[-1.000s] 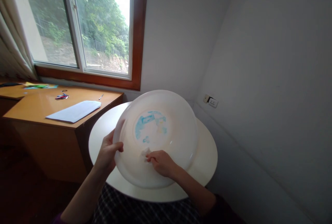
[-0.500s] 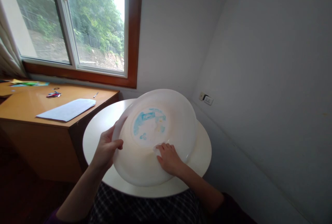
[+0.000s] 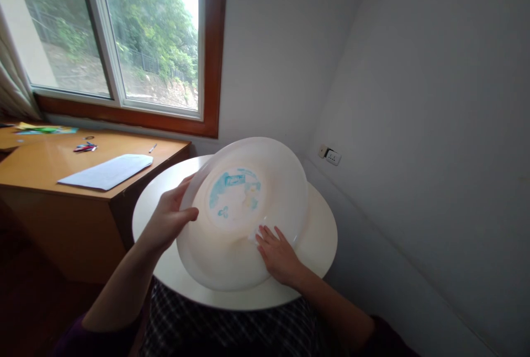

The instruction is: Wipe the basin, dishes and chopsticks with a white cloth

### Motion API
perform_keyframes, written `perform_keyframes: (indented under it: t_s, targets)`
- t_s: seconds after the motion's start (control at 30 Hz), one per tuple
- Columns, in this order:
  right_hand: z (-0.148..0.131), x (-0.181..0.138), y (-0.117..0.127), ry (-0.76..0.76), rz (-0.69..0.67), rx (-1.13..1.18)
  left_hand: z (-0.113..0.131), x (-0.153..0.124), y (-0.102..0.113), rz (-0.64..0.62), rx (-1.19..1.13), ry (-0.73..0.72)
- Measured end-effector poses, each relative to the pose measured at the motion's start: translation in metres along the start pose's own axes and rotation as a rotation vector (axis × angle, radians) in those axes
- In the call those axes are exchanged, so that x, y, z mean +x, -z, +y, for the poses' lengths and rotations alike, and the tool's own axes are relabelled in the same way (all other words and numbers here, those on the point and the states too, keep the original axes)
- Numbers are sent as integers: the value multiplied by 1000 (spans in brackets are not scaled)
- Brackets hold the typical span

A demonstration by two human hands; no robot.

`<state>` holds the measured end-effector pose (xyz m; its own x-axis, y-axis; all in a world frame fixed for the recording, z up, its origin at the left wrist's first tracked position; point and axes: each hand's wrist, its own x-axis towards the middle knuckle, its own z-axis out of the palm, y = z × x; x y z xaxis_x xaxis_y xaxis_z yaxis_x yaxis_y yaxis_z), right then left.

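Note:
A large white plastic basin [image 3: 285, 191] stands tilted with its outer base facing me; a worn blue-green print [image 3: 234, 180] marks that base. My left hand [image 3: 169, 216] grips the basin's left rim, thumb on the outside and fingers mostly hidden behind. On the lower right of the outer wall lies my right hand [image 3: 277, 252], its fingers slightly spread. Under its fingertips it presses a small white piece, which looks like a tissue [image 3: 253, 234], against the plastic. Much of that piece is hidden by the fingers.
The basin rests over a round white table [image 3: 153, 202]. Left of it, a wooden desk [image 3: 45, 166] bears a folded pale sheet [image 3: 108, 171], a pen [image 3: 153, 148] and a small pile of coloured items [image 3: 85, 147]. A wall socket [image 3: 332, 156] is at the right.
My right hand has slid slightly right over the basin wall, its fingers more spread. The basin has tilted and shifted a little left, along with its print.

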<state>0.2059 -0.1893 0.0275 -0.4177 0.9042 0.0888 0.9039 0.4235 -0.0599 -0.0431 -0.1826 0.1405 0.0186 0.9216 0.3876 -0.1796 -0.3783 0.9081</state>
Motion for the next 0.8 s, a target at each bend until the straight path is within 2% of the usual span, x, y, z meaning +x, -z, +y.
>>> perform_keyframes:
  t_s: [0.13,0.3,0.4,0.47,0.57,0.67,0.73,0.8]
  targets:
    - [2,1,-2,-53,26,-15,-5,-5,4,-35,15,-31]
    - [-35,6,0,-113,-35,195,-36,-35,0,9,96,56]
    - [-60,9,3,-61,-65,347,-54,-51,-8,189,256,106]
    - [-66,11,5,6,-80,395,-56,-52,-11,310,337,35]
    - [-47,14,8,42,-111,301,-43,-42,-7,320,425,-110]
    - [-11,19,8,-74,-39,68,-33,-30,1,271,452,-209]
    - [4,22,5,-122,9,-11,-37,-27,2,238,414,-245]
    - [3,25,1,-161,-3,8,-50,-34,-3,214,337,-230]
